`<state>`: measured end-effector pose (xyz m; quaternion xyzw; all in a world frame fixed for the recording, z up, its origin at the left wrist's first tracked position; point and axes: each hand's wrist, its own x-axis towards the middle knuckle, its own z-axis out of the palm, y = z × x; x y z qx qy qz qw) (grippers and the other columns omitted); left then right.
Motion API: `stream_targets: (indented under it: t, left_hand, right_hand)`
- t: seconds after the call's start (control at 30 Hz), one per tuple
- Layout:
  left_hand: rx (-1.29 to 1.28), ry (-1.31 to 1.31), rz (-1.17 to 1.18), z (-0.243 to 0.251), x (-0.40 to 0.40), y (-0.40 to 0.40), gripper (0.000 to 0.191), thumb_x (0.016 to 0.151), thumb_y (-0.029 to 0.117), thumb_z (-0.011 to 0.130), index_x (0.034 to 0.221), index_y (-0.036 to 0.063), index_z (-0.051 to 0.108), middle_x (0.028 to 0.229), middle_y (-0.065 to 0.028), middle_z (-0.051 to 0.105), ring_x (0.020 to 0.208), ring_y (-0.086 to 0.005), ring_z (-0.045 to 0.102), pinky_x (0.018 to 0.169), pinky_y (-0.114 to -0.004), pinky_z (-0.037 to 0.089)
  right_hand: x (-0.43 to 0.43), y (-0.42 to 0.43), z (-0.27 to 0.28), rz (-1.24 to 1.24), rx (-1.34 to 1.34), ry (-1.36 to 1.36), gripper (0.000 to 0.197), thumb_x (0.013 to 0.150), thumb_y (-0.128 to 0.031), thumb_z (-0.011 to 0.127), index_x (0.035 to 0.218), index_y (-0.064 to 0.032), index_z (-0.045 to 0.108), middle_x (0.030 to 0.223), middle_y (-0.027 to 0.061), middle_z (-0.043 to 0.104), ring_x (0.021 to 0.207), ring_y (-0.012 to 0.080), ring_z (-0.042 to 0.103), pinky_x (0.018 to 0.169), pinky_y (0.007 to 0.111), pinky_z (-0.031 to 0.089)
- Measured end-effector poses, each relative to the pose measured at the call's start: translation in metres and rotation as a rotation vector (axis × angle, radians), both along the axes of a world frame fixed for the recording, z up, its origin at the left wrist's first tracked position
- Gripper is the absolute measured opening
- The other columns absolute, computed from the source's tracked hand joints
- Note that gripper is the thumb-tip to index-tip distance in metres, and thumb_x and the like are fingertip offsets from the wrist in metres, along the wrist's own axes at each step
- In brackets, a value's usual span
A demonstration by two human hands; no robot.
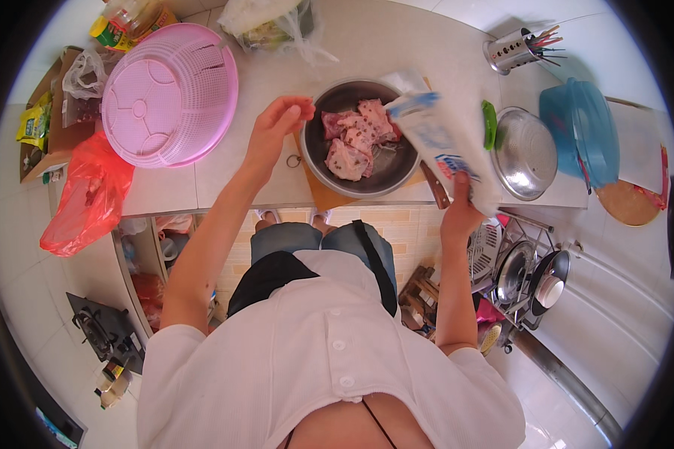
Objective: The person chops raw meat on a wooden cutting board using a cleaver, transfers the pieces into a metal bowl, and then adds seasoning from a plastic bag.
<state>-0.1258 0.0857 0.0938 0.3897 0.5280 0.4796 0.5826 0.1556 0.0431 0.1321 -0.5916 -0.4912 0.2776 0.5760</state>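
Note:
A metal bowl (390, 181) stands before me near the counter's front edge, on a brownish-yellow board (327, 197). Pieces of raw meat (359, 134) dotted with small brown peppercorn-like bits lie in it. My right hand (461, 212) grips the lower end of a white plastic packet (441, 140) with blue print. The packet slants up and left, its top end over the bowl's right rim. At the bowl's left rim is my left hand (283, 126), fingers curled towards the thumb; whether anything is between them is unclear. A knife's wooden handle (437, 188) juts out beside the bowl.
A pink plastic basket (140, 106) and a red plastic bag (92, 196) are on the left. To the right stand a metal colander (525, 151), a green pepper (488, 124), a blue plastic basin (581, 132) and a chopstick holder (505, 51). A pot rack (519, 269) stands below.

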Motion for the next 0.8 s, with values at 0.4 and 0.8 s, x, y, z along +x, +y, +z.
stream_targets:
  t: [0.4,0.8]
  left_hand:
    - [-0.094,-0.059,0.015,-0.005,-0.004,-0.025,0.024,0.092,0.021,0.045,0.108,0.0072,0.056,0.103,-0.003,0.06,0.097,-0.0116,0.056,0.085,-0.027,0.042]
    - [-0.117,-0.098,-0.006,-0.009,-0.001,-0.019,0.022,0.091,0.02,0.046,0.105,0.0074,0.056,0.102,-0.003,0.06,0.097,-0.0122,0.057,0.084,-0.026,0.043]
  right_hand:
    - [0.011,0.004,-0.04,0.091,-0.216,-0.032,0.018,0.082,-0.008,0.063,0.096,0.0043,0.061,0.084,0.0044,0.063,0.077,0.0115,0.056,0.071,0.027,0.045]
    - [-0.016,0.025,-0.049,0.169,-0.177,0.115,0.02,0.084,-0.011,0.062,0.097,0.0045,0.061,0.083,0.0017,0.062,0.078,0.0073,0.051,0.071,0.022,0.042]
